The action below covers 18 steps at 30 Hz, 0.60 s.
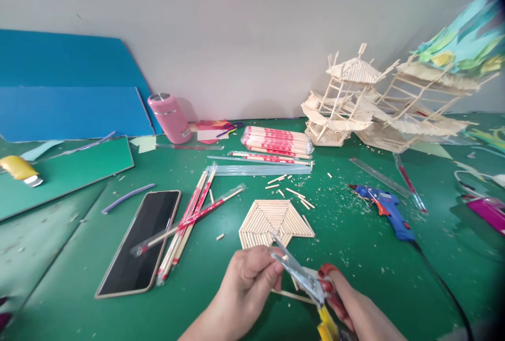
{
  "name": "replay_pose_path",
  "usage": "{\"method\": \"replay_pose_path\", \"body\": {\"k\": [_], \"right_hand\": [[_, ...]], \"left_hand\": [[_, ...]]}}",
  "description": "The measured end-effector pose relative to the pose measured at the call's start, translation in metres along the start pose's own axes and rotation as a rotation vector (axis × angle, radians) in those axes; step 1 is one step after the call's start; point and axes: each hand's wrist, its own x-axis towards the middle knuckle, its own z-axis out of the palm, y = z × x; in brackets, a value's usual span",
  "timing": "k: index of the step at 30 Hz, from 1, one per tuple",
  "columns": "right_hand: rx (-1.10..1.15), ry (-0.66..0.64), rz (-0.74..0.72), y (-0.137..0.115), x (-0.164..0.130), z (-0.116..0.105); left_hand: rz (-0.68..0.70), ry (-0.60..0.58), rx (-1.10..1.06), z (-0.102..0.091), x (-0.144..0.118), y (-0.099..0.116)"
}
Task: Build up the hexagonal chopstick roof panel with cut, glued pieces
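At the bench's near edge my right hand (347,299) grips the scissors (303,278), blades parted over a thin wooden stick (292,295) that my left hand (246,280) pinches. Just beyond lies the flat stick panel (276,220), seemingly part-built, offcuts (294,192) scattered past it. Wrapped chopsticks (276,141) wait farther back; finished stick houses (355,104) stand by the far edge.

phone (138,243) left of stick panel (275,221)

both hands (246,280) and forearms are bare, with red polish on the right grip's (347,299) fingernails.
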Motion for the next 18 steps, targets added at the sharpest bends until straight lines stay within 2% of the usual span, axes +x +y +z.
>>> {"method": "replay_pose_path", "body": {"k": [5,10,12,18], "right_hand": [[0.041,0.003,-0.001,-0.0053,-0.0024,0.0027],[0.158,0.006,0.117,-0.0088,-0.0014,0.0060],[0.176,-0.008,0.120,-0.0082,-0.0005,0.0051],[0.078,-0.062,0.072,-0.0045,0.0004,0.0030]], "left_hand": [[0.039,-0.008,0.060,-0.0007,0.0000,0.0010],[0.081,0.046,0.152,0.0020,-0.0012,0.0048],[0.109,0.078,0.200,0.0030,-0.0004,0.0059],[0.326,0.221,0.459,0.0054,0.0013,0.0017]]}}
